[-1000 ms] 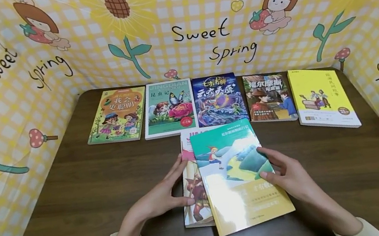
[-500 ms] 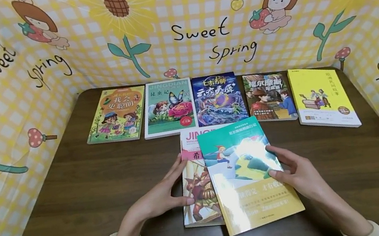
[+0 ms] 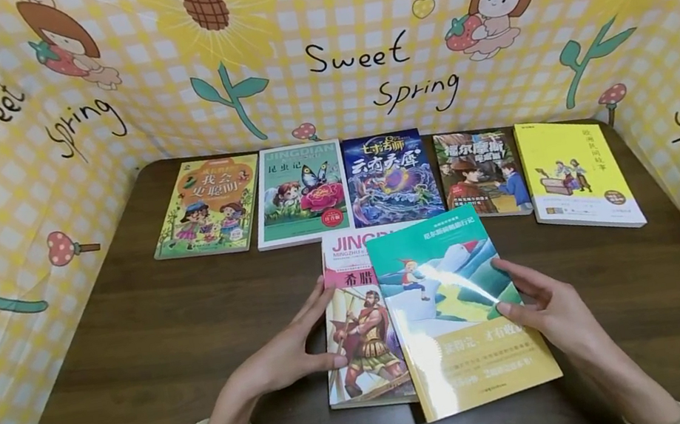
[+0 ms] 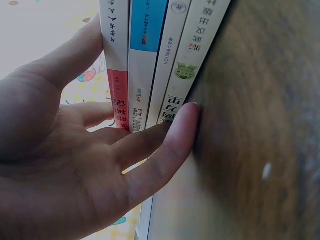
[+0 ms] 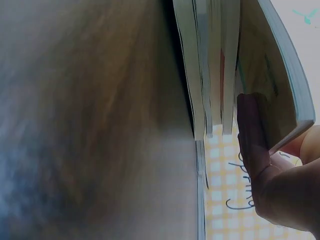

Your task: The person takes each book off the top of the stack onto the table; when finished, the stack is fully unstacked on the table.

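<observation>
A green-and-yellow picture-cover book [image 3: 454, 290] is pinched at its right edge by my right hand [image 3: 560, 314], thumb on the cover and fingers beneath. It lies tilted over a pink-topped book with a warrior on the cover [image 3: 365, 343], hiding its right part. In the right wrist view the held book [image 5: 272, 75] is raised at an angle off the stack [image 5: 200, 75]. My left hand [image 3: 279, 357] rests along the stack's left side. Its relaxed fingers touch several stacked spines [image 4: 145, 75] in the left wrist view, the lowest fingertip near the tabletop.
Along the back of the dark wooden table [image 3: 136, 366] lies a row of books: an orange one [image 3: 211, 207], a green one [image 3: 299, 192], a blue one [image 3: 393, 177], a brown one [image 3: 482, 173] and a yellow one [image 3: 576, 172]. Yellow checked cloth [image 3: 345, 1] surrounds the table.
My right hand has drawn the green-and-yellow book to the right, uncovering more of the warrior cover beneath. The left hand has stayed at the stack's left side.
</observation>
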